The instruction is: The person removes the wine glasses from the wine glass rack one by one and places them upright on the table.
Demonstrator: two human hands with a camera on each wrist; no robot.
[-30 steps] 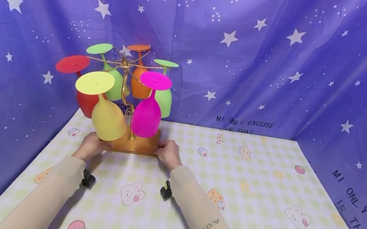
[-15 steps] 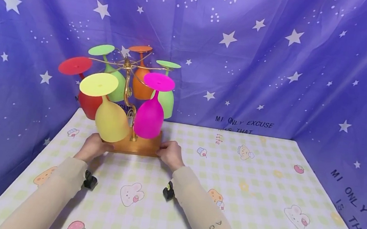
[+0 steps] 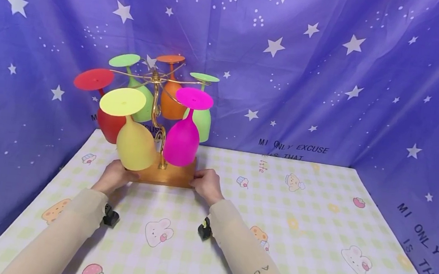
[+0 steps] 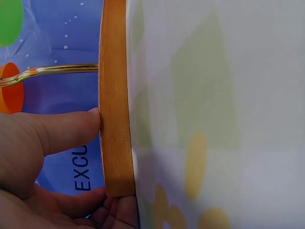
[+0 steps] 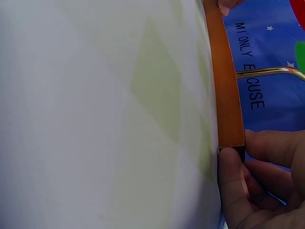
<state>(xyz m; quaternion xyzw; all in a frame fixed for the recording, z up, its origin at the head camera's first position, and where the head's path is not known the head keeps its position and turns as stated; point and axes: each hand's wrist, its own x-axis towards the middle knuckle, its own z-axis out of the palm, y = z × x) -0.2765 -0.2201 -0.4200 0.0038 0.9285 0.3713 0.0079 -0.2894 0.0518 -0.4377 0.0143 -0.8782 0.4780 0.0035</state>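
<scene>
A glass rack [image 3: 155,102] with a curved brass stem and a wooden base [image 3: 166,177] stands on the table. Hanging upside down from its arms are goblets: yellow [image 3: 135,145], magenta [image 3: 182,142], red [image 3: 108,125], orange [image 3: 172,101] and two green ones, one at the right [image 3: 202,125]. My left hand [image 3: 114,176] grips the base's left end, thumb on its upper edge in the left wrist view [image 4: 71,133]. At the right end, my right hand [image 3: 207,184] holds the base between thumb and fingers, as the right wrist view shows at the wooden corner.
A checked cloth with cartoon prints covers the table [image 3: 298,227]. Purple curtains [image 3: 292,73] with white stars rise behind it and along both sides, close to the table edges. The goblets reach out beyond the base on all sides.
The glass rack has shifted slightly to the right, its goblets moving along with it. Both hands have kept their hold on the base and travelled with it.
</scene>
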